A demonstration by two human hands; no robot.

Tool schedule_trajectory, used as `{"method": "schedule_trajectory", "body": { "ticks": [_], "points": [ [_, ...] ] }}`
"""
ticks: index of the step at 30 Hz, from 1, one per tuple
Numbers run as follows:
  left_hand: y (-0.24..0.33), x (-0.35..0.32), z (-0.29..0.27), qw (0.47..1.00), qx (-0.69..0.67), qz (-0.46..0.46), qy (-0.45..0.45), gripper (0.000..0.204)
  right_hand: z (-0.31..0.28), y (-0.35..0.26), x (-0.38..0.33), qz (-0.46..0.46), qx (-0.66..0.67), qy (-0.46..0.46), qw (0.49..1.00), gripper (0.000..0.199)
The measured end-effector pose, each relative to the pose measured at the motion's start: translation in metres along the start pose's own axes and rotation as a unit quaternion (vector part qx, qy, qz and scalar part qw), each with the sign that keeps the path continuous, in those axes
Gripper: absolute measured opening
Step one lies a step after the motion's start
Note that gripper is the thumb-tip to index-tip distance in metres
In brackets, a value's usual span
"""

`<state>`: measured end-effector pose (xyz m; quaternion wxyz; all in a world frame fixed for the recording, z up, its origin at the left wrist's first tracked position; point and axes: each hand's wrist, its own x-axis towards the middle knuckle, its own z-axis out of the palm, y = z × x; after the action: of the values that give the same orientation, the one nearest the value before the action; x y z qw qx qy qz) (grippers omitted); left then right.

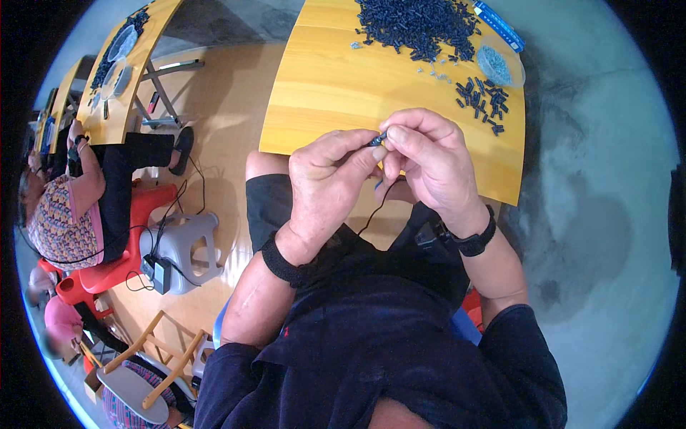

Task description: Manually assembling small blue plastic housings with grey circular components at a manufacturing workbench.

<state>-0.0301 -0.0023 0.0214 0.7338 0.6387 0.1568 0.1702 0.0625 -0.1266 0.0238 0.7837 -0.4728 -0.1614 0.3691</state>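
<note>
L hand [325, 179] + R hand [437, 161] meet fingertip to fingertip, both w/ a narrow pinch grip on a small dark part [376, 141]. Part sits btwn thumbs & index fingers, seen against near side of yellow wood-look table [329, 79]; fingers hide most of it, can't tell if it's 1 pc or 2. Shiny spot on it.

Far side of table: big heap of black parts [418, 28], short & tube-like. R of heap: clear round bowl [521, 77] w/ small pale-blue bits, long blue box [499, 27] just beyond it at the table edge. Below bowl: smaller loose group of black pcs [482, 106], apart from heap. A few tiny silvery bits [434, 75] lie btwn heap & that group.

Black band on each wrist. Off L: co-worker in patterned top [68, 225] on red chair [143, 207], at another table [146, 53]; grey stool [187, 250] nearby w/ black cables.
</note>
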Motion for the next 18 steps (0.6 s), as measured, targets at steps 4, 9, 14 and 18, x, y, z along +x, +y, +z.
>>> {"method": "schedule_trajectory", "body": {
  "ticks": [4,9,14,18],
  "points": [
    [-0.006,0.001,-0.003,0.998,0.054,0.029,0.003,0.015,0.002,-0.001,-0.001,0.007,0.001,0.005,1.000,0.012],
    [-0.005,0.003,-0.004,0.998,0.053,0.021,0.003,0.015,0.000,0.001,0.001,0.010,-0.005,0.008,1.000,0.013],
    [-0.005,0.004,-0.006,0.998,0.055,-0.008,-0.002,0.014,0.000,0.000,0.001,0.026,-0.022,0.018,0.999,0.013],
    [0.002,0.005,-0.004,0.996,0.080,-0.030,0.005,0.014,-0.002,-0.001,0.001,0.039,-0.036,0.018,0.998,0.014]
  ]
}}
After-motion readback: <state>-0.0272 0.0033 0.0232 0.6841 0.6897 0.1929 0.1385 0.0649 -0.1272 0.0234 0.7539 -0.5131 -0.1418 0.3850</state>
